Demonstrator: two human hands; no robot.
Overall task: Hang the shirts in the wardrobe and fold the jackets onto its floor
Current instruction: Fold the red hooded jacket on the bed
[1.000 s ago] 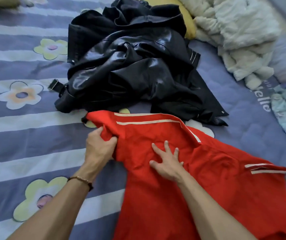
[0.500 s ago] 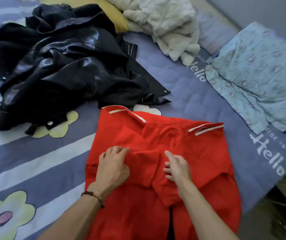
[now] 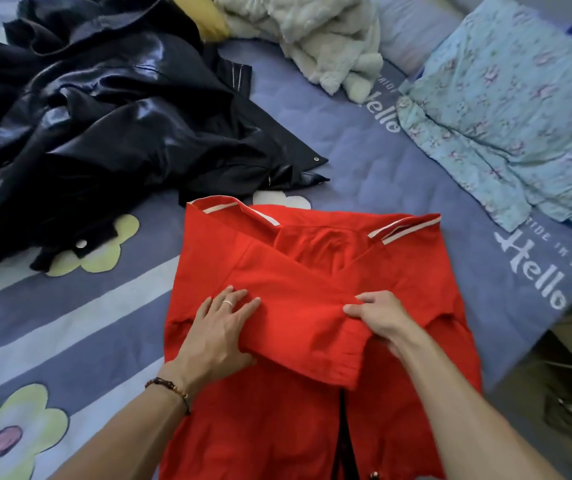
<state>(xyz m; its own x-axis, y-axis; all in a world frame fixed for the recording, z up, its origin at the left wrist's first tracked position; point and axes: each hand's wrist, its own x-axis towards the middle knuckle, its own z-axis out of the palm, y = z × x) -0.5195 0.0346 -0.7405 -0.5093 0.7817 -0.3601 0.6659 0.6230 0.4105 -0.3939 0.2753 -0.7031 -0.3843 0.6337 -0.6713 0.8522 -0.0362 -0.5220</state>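
A crumpled glossy black leather jacket [image 3: 111, 133] lies up and left of the red cotton jacket with white-striped collar [image 3: 312, 323], which is spread on the purple flower-print bedspread [image 3: 364, 150]. The left hand [image 3: 220, 332] presses flat on the red jacket, fingers straight (ring visible). The right hand [image 3: 379, 315] pinches its folded sleeve. A pale-blue floral garment [image 3: 506, 109] lies up and right.
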